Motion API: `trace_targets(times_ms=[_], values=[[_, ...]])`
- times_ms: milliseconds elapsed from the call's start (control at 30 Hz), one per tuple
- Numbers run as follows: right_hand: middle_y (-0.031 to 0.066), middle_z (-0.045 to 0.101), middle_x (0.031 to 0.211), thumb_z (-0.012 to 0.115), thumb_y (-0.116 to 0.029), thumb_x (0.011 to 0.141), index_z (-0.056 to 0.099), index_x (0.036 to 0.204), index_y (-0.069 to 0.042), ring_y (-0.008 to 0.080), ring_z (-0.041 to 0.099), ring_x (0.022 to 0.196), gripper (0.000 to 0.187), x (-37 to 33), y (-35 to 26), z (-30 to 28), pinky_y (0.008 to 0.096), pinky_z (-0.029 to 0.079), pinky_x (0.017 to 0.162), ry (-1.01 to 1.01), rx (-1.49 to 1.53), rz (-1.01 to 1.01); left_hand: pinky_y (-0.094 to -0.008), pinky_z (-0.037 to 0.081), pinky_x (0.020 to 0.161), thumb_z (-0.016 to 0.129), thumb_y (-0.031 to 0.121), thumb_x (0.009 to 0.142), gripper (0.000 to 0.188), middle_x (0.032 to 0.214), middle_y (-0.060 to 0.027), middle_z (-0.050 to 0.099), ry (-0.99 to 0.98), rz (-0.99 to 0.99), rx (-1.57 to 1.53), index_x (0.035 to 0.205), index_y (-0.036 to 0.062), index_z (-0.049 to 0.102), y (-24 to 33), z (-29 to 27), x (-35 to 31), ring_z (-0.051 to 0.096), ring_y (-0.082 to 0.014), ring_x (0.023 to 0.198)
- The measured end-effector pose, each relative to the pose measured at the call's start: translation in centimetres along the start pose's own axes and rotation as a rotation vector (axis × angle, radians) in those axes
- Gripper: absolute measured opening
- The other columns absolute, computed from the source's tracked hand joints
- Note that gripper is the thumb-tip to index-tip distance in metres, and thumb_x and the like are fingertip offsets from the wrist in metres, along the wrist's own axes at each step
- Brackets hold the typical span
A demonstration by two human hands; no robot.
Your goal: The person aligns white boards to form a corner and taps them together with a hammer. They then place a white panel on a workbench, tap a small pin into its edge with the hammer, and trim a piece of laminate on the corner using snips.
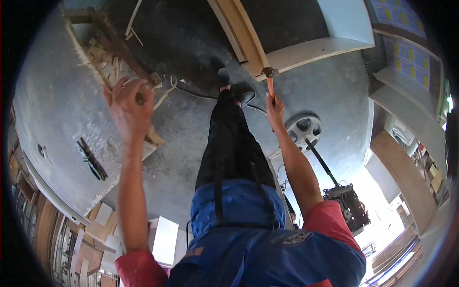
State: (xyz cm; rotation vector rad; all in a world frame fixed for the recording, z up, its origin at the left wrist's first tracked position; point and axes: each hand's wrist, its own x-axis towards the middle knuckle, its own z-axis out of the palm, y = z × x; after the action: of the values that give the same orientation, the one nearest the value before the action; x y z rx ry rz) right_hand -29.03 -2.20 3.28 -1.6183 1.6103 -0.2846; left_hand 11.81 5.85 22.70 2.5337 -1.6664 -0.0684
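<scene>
My right hand point(275, 112) grips the orange handle of a hammer point(269, 76), whose metal head points away from me, close to the end of a long pale wooden board point(244, 36). My left hand point(126, 107) is raised with its fingers spread, over the concrete floor beside a pile of wood scraps point(112, 60). A small dark spot shows at its fingertips; I cannot tell what it is. My legs in black trousers point(229, 143) stretch between the two hands, one shoe point(224, 79) on the floor.
A metal wheel point(303, 129) lies on the floor right of my right arm, with a dark rod leading to a black machine point(348, 205). A light panel point(330, 45) lies beyond the board. A dark tool point(93, 160) lies on the floor at left. Wood offcuts point(103, 225) are stacked at lower left.
</scene>
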Motion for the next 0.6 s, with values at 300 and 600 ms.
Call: trace_targets(times_ms=[300, 600], values=[[0.0153, 0.049, 0.06, 0.055, -0.035, 0.101, 0.05, 0.083, -0.002, 0.0306, 0.05, 0.05, 0.037, 2.8, 9.1, 5.8, 0.0394, 0.038, 0.05, -0.006, 0.039, -0.037, -0.0549, 0.022, 0.116, 0.064, 0.023, 0.092, 0.017, 0.112, -0.0009, 0.071, -0.071, 0.007, 0.052, 0.104, 0.0198, 0.075, -1.7, 1.6, -0.6, 0.058, -0.0234, 0.122], [0.025, 0.063, 0.073, 0.052, -0.032, 0.101, 0.055, 0.096, -0.002, 0.0481, 0.063, 0.073, 0.03, 3.5, 8.6, 4.2, 0.0532, 0.046, 0.062, -0.17, -0.211, 0.012, -0.0553, 0.019, 0.117, 0.063, 0.022, 0.092, 0.017, 0.112, 0.0025, 0.072, -0.039, 0.145, 0.107, 0.103, 0.0219, 0.076, -3.0, 1.6, -0.7, 0.059, -0.0209, 0.121]])
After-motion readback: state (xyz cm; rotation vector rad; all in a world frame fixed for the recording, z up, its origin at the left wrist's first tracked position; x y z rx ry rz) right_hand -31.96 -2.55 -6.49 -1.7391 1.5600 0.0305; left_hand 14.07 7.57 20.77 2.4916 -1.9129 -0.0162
